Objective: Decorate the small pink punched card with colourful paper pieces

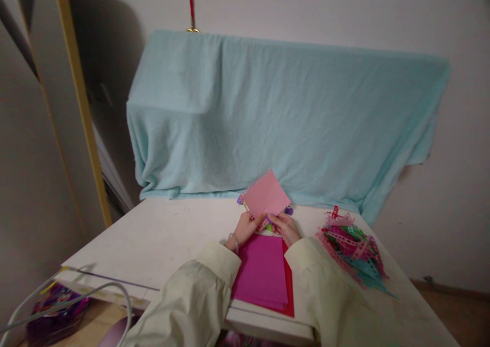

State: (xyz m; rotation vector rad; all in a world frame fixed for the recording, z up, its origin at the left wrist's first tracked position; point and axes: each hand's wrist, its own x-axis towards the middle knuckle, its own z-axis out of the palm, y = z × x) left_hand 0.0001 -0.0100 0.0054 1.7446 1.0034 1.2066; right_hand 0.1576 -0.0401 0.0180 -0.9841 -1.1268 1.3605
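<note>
**Pink paper up in both my hands**

I hold a light pink paper sheet (266,195) w/ both hands, out past the middle of the tabletop (161,234), toward its back edge. My left hand (245,229) pinches the sheet's bottom-left part. My right hand (286,228) pinches near its bottom corner. Both hands are closed on the paper, fingers curled in. The sheet tilts up, one corner pointing high, in front of the light blue cloth (283,117).

What could go wrong, I think:
- The sheet is thin. If I squeeze too hard it may bend or get a crease.
- I hold only the low part. The top may flop over.
- Small purple & green bits (288,211) sit right by my fingers. I can't tell what they are. A sleeve could knock them.
- The stack of bright pink paper (263,270) lies just under my wrists, close to the front edge, w/ a red sheet (289,291) under it. A bump may slide it off.

How the sheet looks: flat, plain, soft pink, 4 straight sides, no marks I can see. Something w/ dots peeks out at its lower-left edge; too small to tell.

Near the right edge of the tabletop lies a pile of lacy paper strips (354,250), pink, teal & green, apart from my hands.
</note>
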